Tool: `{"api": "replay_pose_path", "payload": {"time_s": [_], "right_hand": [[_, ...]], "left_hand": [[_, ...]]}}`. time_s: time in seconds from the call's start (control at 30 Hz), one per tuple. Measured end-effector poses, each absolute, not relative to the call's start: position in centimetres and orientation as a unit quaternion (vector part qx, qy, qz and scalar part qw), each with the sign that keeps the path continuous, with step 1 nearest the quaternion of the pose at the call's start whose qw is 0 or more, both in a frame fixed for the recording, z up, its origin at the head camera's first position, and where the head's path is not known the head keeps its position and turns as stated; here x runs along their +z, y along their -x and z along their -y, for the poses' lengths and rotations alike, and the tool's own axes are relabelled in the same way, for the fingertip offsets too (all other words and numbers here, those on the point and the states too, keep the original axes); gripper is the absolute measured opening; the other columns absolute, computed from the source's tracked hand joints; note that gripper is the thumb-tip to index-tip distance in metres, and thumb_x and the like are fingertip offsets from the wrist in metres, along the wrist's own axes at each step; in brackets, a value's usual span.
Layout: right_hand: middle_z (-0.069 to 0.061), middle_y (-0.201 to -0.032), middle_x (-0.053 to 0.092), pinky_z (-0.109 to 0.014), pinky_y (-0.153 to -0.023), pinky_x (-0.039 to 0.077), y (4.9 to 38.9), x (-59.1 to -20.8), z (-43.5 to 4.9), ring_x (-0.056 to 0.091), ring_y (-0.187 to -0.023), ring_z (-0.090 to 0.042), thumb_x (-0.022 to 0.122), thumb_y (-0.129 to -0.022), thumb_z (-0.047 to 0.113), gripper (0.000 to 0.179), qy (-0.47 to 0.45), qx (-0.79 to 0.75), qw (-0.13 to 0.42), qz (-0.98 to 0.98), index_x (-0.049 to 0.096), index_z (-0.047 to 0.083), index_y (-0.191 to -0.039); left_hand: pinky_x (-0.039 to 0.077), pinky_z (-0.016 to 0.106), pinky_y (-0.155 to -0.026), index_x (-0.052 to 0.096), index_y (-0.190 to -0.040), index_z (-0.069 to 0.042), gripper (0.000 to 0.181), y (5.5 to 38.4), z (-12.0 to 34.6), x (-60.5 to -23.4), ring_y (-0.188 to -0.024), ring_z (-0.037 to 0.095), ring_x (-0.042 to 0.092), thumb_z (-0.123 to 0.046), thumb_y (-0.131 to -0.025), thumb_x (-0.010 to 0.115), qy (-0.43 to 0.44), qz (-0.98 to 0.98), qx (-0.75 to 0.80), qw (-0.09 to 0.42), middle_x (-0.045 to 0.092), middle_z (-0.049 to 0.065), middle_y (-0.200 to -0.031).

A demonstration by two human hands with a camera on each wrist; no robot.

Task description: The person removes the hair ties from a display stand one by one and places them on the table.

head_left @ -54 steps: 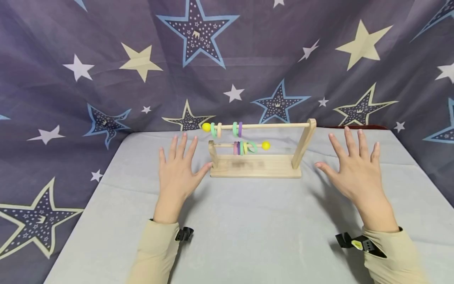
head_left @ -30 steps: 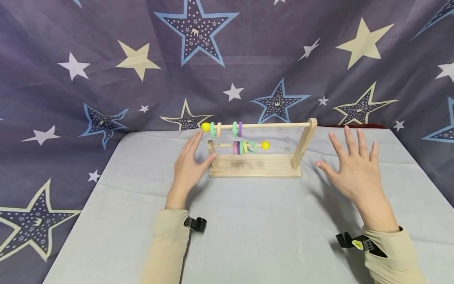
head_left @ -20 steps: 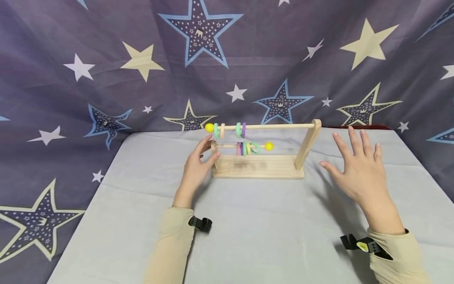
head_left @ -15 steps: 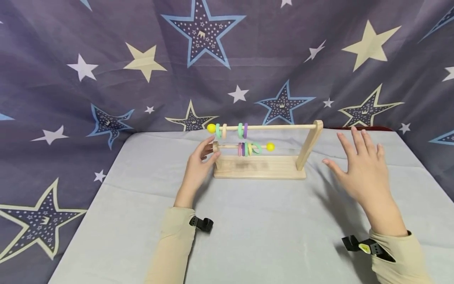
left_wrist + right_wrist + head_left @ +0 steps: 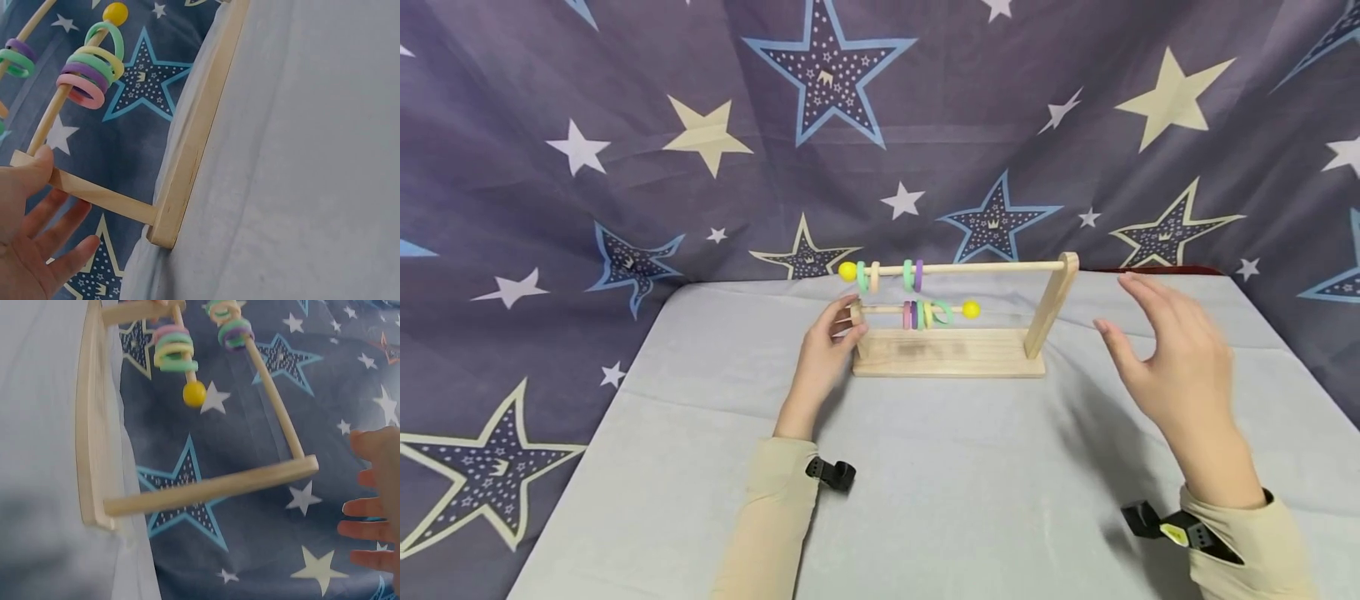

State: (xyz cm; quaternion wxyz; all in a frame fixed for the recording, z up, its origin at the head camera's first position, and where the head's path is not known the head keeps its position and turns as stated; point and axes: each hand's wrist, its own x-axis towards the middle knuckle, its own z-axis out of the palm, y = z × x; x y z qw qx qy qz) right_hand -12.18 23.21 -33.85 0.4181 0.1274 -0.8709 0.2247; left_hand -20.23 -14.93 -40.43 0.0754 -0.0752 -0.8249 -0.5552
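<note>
A wooden stand (image 5: 947, 354) with two horizontal rods sits near the back of the table. Green, peach and purple rings (image 5: 913, 276) hang on its upper rod, near a yellow ball end. Several coloured rings (image 5: 917, 315) crowd the lower rod, short of another yellow ball (image 5: 971, 309). My left hand (image 5: 823, 354) pinches the top of the short left post (image 5: 103, 195) between thumb and fingers; the other fingers stay loose in the left wrist view. My right hand (image 5: 1183, 367) hovers right of the tall post (image 5: 1051, 307), fingers extended and slightly bent, touching nothing.
A pale grey cloth (image 5: 940, 483) covers the table. Behind and to the sides hangs a dark star-patterned curtain (image 5: 865, 175). A reddish-brown edge (image 5: 1195, 270) shows at the back right. Each wrist wears a small black camera (image 5: 835, 475).
My left hand has moved right from beside the stand and taken hold of its short post. The right hand has turned, its fingers drawing together. The stand and rings stay in place.
</note>
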Motion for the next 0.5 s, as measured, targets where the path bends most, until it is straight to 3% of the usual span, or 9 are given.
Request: {"api": "replay_pose_path", "payload": {"time_s": [0.13, 0.5], "right_hand": [[-0.018, -0.120, 0.067, -0.047, -0.098, 0.045, 12.2, -34.2, -22.1, 0.061, -0.108, -0.042, 0.052, -0.097, 0.055, 0.061, -0.162, 0.246, 0.433, 0.852, 0.066, 0.002, -0.126], [-0.013, -0.113, 0.070, -0.047, -0.090, 0.049, 12.5, -36.7, -18.4, 0.065, -0.102, -0.034, 0.060, -0.095, 0.033, 0.039, -0.232, 0.296, 0.390, 0.841, 0.069, 0.004, -0.121]], "left_hand": [[0.052, 0.044, -0.094, 0.054, -0.141, -0.013, 0.048, 20.2, 14.9, -40.5, -0.116, 0.030, 0.061, -0.014, -0.095, 0.068, 0.067, 0.827, -0.554, 0.076, 0.061, 0.016, -0.128], [0.053, 0.040, -0.093, 0.055, -0.138, -0.011, 0.047, 20.2, 14.6, -40.5, -0.114, 0.028, 0.063, -0.013, -0.093, 0.069, 0.068, 0.836, -0.537, 0.094, 0.064, 0.015, -0.125]]}}
